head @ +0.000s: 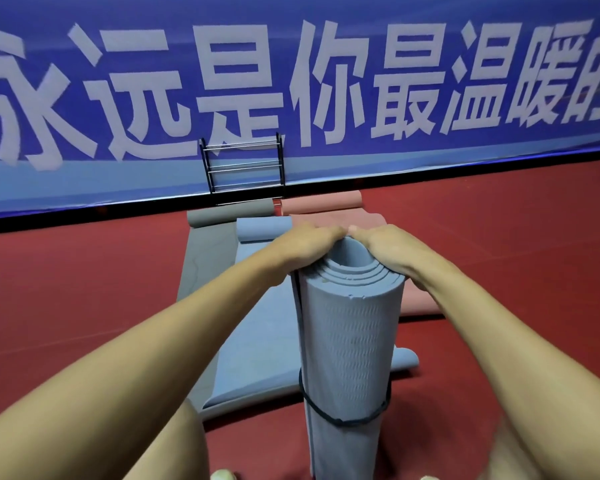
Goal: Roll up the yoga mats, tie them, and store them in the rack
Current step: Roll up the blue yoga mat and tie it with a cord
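The rolled blue mat (347, 341) wears a black tie (343, 420) low down. The left hand (309, 245) and right hand (385, 245) each have their grip closed on its top, possibly fitting a second tie. The grey mat (208, 261) and pink mat (329, 218) lie partly unrolled, and the rack (245, 171) holds no mat yet.

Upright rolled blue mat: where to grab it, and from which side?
Probably the upper body of the rolled blue mat, wrapping from left and right. It stands on end, and only the black band low down binds it, so the top layers look loose.

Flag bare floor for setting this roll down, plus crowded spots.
Free: floor left of the grey mat, and right of the pink mat. Crowded: those two and the blue mat lie side by side between the roll and the rack.
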`<state>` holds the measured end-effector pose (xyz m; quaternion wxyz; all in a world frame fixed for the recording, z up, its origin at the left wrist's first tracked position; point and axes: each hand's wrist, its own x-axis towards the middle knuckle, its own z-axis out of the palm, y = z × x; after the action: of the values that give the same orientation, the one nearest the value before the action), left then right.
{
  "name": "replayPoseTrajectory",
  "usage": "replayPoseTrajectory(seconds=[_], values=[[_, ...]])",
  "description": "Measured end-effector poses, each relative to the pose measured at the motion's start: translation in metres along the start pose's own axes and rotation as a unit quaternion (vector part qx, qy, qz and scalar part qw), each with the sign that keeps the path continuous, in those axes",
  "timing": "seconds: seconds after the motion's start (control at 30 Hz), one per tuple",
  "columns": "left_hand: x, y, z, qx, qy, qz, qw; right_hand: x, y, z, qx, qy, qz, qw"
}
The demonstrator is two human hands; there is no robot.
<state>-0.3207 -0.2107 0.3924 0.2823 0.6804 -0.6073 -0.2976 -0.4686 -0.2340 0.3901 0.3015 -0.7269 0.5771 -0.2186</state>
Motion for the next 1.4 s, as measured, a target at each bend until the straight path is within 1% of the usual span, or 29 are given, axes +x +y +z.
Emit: replayPoseTrajectory(seconds=[0.07, 0.17, 0.23, 0.3, 0.43, 0.6, 0.73, 0.83, 0.87, 0.9, 0.93, 0.97, 1.0, 1.03, 1.07, 1.1, 1.17, 1.2, 1.27, 1.3, 1.37, 1.4], values=[[0.001, 0.011, 0.001, 0.050, 0.013, 0.012, 0.999, 0.001, 0.002, 0.001, 0.060, -0.003, 0.006, 0.998], [-0.001, 0.029, 0.003, 0.146, 0.018, 0.028, 0.989, 0.003, 0.007, 0.004, 0.189, 0.009, 0.038, 0.981], [0.002, 0.029, 0.007, 0.199, 0.028, 0.042, 0.979, 0.003, 0.012, 0.003, 0.246, -0.007, 0.057, 0.967], [0.006, 0.023, 0.009, 0.215, 0.037, 0.035, 0.975, 0.003, 0.015, 0.002, 0.283, -0.028, 0.068, 0.956], [0.010, 0.018, 0.012, 0.223, 0.055, 0.023, 0.973, 0.006, 0.024, 0.005, 0.298, -0.059, 0.073, 0.950], [-0.005, 0.021, 0.019, 0.314, 0.065, 0.037, 0.946, 0.009, 0.022, 0.007, 0.293, -0.058, 0.042, 0.953], [-0.002, 0.011, 0.012, 0.310, 0.083, 0.047, 0.946, 0.010, 0.020, 0.011, 0.309, -0.069, 0.028, 0.948], [0.013, 0.001, 0.002, 0.250, 0.100, 0.043, 0.962, 0.009, 0.031, 0.021, 0.385, -0.041, 0.008, 0.922], [0.016, 0.002, 0.000, 0.194, 0.105, 0.030, 0.975, 0.006, 0.037, 0.025, 0.406, -0.043, -0.002, 0.913], [0.020, 0.003, -0.001, 0.102, 0.103, 0.008, 0.989, 0.001, 0.044, 0.031, 0.423, -0.055, -0.009, 0.905], [0.022, 0.005, -0.002, -0.023, 0.092, -0.022, 0.995, -0.006, 0.051, 0.036, 0.437, -0.077, -0.023, 0.896], [0.025, 0.005, -0.005, -0.152, 0.070, -0.056, 0.984, -0.011, 0.060, 0.042, 0.448, -0.090, -0.049, 0.888], [0.027, 0.004, -0.008, -0.270, 0.035, -0.082, 0.959, -0.016, 0.068, 0.046, 0.460, -0.090, -0.086, 0.879], [0.027, 0.001, -0.010, -0.363, 0.007, -0.085, 0.928, -0.017, 0.078, 0.050, 0.466, -0.081, -0.122, 0.872], [0.027, -0.005, -0.011, -0.430, -0.007, -0.073, 0.900, -0.018, 0.086, 0.053, 0.469, -0.074, -0.150, 0.867], [0.024, -0.011, -0.010, -0.475, -0.015, -0.050, 0.878, -0.018, 0.093, 0.057, 0.462, -0.064, -0.169, 0.868], [0.018, -0.028, 0.001, -0.512, -0.018, -0.008, 0.859, -0.018, 0.097, 0.065, 0.439, -0.042, -0.173, 0.881], [0.014, -0.038, 0.007, -0.513, -0.013, 0.010, 0.858, -0.017, 0.095, 0.068, 0.437, -0.030, -0.160, 0.885], [0.006, -0.061, 0.018, -0.495, -0.006, 0.042, 0.868, -0.012, 0.088, 0.074, 0.434, 0.002, -0.135, 0.891], [0.003, -0.074, 0.024, -0.479, -0.014, 0.053, 0.876, -0.008, 0.084, 0.077, 0.431, 0.020, -0.122, 0.894], [-0.005, -0.104, 0.034, -0.439, -0.049, 0.056, 0.896, 0.005, 0.079, 0.083, 0.420, 0.046, -0.088, 0.902], [-0.009, -0.117, 0.039, -0.414, -0.069, 0.045, 0.907, 0.012, 0.077, 0.087, 0.413, 0.052, -0.070, 0.906]])
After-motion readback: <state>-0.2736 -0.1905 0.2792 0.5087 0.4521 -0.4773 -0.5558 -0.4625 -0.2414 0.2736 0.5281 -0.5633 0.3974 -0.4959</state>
